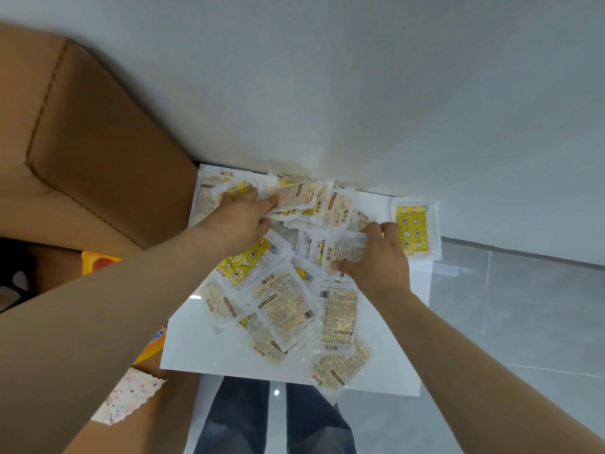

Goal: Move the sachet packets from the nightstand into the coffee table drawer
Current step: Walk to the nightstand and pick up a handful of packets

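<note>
Sachet packets (284, 299) lie heaped across the white nightstand (196, 348) against the wall (360, 93). Left hand (242, 221) curls its fingers around packets at the back; right hand (376, 257) pinches one between thumb and fingers. Brown upholstery (98, 142) sits just left.

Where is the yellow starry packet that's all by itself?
In the head view, the yellow star-print sachet lies at the white nightstand's far right corner, beside the wall, just right of the right hand.
</note>
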`<move>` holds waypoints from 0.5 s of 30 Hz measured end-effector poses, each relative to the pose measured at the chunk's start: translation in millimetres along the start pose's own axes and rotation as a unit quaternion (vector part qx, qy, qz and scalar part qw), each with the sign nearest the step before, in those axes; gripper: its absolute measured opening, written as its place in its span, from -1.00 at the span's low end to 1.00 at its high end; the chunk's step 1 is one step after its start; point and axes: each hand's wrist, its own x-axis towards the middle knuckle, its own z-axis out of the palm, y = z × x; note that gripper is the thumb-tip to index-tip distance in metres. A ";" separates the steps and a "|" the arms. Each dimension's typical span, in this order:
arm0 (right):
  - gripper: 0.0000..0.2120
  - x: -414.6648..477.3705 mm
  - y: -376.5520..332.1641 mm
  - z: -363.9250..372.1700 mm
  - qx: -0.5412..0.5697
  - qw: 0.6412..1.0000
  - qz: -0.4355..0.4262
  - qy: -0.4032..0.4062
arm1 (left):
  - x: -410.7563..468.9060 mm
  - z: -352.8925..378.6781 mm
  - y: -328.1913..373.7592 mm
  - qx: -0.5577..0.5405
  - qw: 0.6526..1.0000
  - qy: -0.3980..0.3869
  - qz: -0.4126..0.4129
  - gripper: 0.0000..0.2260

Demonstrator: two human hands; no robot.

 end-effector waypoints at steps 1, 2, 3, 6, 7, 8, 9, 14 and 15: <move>-0.28 -2.1 -1.3 0.7 0.004 1.000 0.013 0.002 | -3.4 -0.4 1.0 -0.028 1.000 0.008 0.006 -0.53; -0.29 -4.3 -2.6 0.6 0.009 1.000 0.025 0.002 | -7.0 0.3 1.8 -0.060 0.998 0.017 0.015 -0.55; -0.31 -6.4 -3.6 0.2 0.020 0.999 0.036 -0.002 | -11.8 0.5 3.1 -0.086 0.996 0.029 0.027 -0.56; -0.40 -12.0 -5.9 -4.4 0.087 0.994 0.058 -0.040 | -25.5 2.1 5.9 -0.123 0.989 0.068 0.047 -0.60; -0.48 -14.0 -6.1 -6.5 0.109 0.990 0.064 -0.057 | -30.5 2.1 7.1 -0.133 0.987 0.078 0.047 -0.61; -0.56 -16.3 -6.2 -9.0 0.129 0.986 0.070 -0.072 | -35.4 2.1 7.7 -0.142 0.985 0.083 0.044 -0.62; -0.62 -18.7 -6.2 -11.2 0.145 0.983 0.075 -0.083 | -40.5 1.4 8.4 -0.153 0.984 0.084 0.041 -0.62; -0.86 -37.1 -8.4 -20.1 0.165 0.981 0.077 -0.069 | -63.0 -0.5 10.0 -0.192 0.974 0.119 0.026 -0.66; -0.87 -41.3 -8.8 -20.4 0.169 0.981 0.081 -0.058 | -68.1 -1.5 10.4 -0.204 0.970 0.131 0.021 -0.67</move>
